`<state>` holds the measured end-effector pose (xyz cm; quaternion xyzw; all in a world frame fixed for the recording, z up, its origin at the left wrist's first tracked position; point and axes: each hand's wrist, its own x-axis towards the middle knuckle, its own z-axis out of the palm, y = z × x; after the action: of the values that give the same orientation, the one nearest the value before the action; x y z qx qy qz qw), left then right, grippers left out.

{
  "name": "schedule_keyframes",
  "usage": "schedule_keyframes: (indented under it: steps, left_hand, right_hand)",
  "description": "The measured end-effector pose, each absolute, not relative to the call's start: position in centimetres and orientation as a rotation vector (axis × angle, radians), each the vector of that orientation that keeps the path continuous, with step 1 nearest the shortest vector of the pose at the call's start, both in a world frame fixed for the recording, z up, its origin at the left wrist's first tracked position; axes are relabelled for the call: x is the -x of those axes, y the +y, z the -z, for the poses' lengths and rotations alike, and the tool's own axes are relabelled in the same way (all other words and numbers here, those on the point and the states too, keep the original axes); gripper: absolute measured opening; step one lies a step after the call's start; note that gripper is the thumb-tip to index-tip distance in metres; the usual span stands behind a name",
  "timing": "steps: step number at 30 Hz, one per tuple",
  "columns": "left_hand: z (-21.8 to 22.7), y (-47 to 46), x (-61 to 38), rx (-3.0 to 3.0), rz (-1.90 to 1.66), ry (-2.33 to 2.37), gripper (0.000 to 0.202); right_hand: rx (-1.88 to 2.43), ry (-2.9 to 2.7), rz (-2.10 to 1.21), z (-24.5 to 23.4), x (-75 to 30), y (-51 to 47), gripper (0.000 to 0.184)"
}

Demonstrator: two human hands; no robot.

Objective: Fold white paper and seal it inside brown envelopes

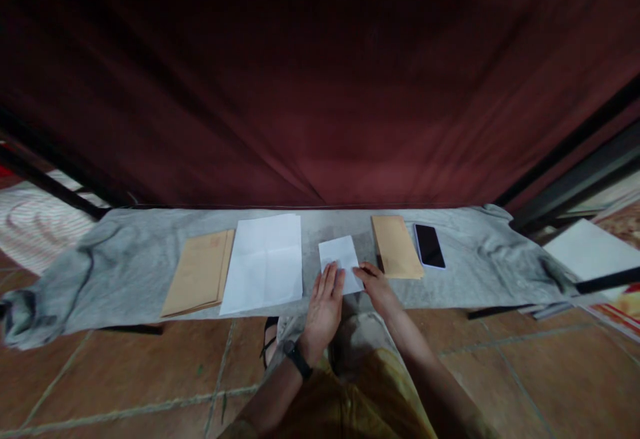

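A small folded sheet of white paper (340,249) lies on the grey cloth in front of me. My left hand (325,302) rests flat on its lower part, fingers stretched out, with a dark watch on the wrist. At the paper's right edge is my right hand (377,287), thumb over the paper and the other fingers curled beside it; their undersides are hidden. Left of the hands is a stack of larger white sheets (265,259), and beyond it a stack of brown envelopes (197,272). More brown envelopes (397,245) lie just right of my right hand.
A phone (429,247) with a dark screen lies right of the envelopes. The grey cloth (125,259) covers a narrow table, with a dark red curtain (320,92) hanging behind it. Black metal bars (575,152) stand at both sides. Tiled floor (170,372) shows below.
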<state>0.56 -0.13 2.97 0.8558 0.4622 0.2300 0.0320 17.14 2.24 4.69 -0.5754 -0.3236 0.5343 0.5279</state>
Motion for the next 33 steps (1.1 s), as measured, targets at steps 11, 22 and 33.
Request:
schedule_keyframes:
  steps: [11,22,33]
  left_hand:
    - [-5.3,1.8,-0.1,-1.498,-1.146,1.315,0.035]
    - [-5.6,1.8,0.4,-0.793,-1.108,1.192,0.043]
    - [-2.0,2.5,0.9,-1.236,-1.137,1.488,0.035]
  right_hand:
    - [1.19,-0.651,-1.388,-6.5,-16.9,1.4,0.048]
    - [1.404,-0.802,-1.065,-2.7,-18.1,1.7,0.044]
    - [1.605,-0.902,-0.956,-0.4,-19.0,1.9,0.04]
